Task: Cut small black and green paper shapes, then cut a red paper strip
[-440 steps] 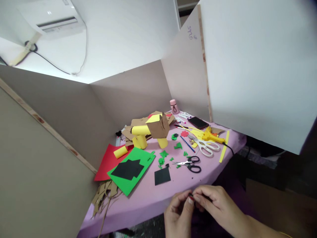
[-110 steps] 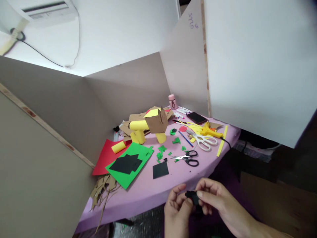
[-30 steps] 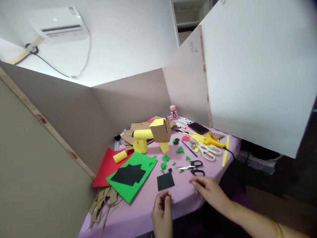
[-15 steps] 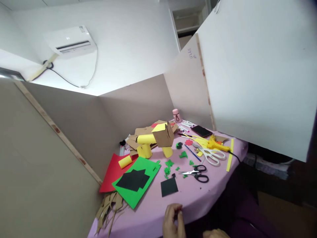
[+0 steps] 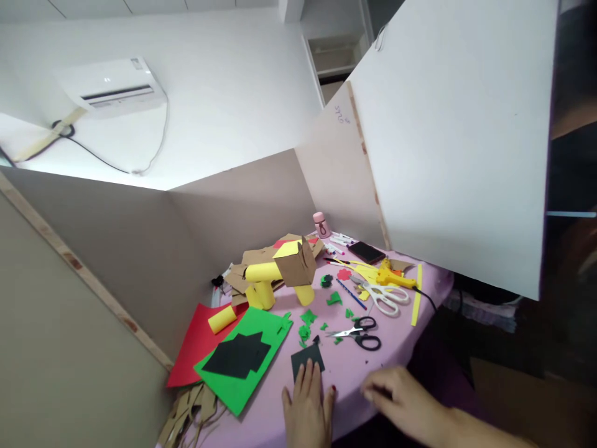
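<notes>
My left hand lies with fingers stretched out, its fingertips on a small black paper square near the table's front edge. A small red spot shows at its thumb tip; I cannot tell what it is. To the right, my right hand is above the front edge with fingers curled together, and I see nothing in them. Beyond it lie black-handled scissors, blades pointing left. Green paper scraps are scattered behind the square. Farther back stands a cardboard box head on a yellow paper tube body.
Green sheet with a black piece and red sheet lie left. Cardboard strips are at front left. White scissors, a yellow glue gun, a phone and a pink bottle are right and back. Panels enclose the table.
My left hand has moved forward and flattened onto the black square, its fingers now stretched out. My right hand has come up into view at the right. The camera view has shifted slightly.
</notes>
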### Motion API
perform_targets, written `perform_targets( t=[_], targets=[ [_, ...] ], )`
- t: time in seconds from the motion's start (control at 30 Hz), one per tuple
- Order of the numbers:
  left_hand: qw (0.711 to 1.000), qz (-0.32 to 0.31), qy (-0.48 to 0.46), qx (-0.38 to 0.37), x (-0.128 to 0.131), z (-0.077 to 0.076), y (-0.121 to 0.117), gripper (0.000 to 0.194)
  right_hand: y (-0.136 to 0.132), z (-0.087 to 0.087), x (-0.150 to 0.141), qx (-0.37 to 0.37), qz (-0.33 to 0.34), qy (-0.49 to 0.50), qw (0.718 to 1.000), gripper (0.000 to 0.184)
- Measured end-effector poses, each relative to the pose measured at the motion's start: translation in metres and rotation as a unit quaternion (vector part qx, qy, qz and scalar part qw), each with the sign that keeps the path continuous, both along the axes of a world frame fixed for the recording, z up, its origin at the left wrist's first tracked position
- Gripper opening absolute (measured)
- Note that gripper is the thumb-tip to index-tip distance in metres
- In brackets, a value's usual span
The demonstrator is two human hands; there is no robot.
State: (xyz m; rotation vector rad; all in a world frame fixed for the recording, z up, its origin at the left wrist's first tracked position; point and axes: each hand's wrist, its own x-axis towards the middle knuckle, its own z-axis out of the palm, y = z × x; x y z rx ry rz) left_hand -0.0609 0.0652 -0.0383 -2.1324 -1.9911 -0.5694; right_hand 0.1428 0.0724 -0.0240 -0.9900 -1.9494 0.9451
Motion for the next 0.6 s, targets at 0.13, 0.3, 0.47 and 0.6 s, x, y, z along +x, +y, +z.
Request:
perform_targets(
  t=[0.13, 0.3, 0.47, 0.6],
  targets=[
    [1.000, 0.012, 0.028, 0.002, -0.005, -0.004, -0.001, 0.038, 0.026, 0.021, 0.021, 0.044, -0.054, -0.016, 0.997, 0.027],
    [0.999, -0.006, -0.019, 0.039, -0.020, 0.000, -0.008, 0.042, 0.022, 0.012, 0.023, 0.053, -0.061, -0.032, 0.996, 0.026],
    [0.999, -0.004, -0.041, 0.025, -0.018, 0.021, -0.015, 0.045, -0.004, -0.012, 0.009, 0.039, -0.013, -0.041, 0.998, 0.027],
    [0.999, -0.011, -0.031, 0.043, -0.013, 0.026, -0.015, 0.030, -0.024, -0.031, -0.004, 0.028, 0.034, -0.080, 0.996, 0.027]
  ],
)
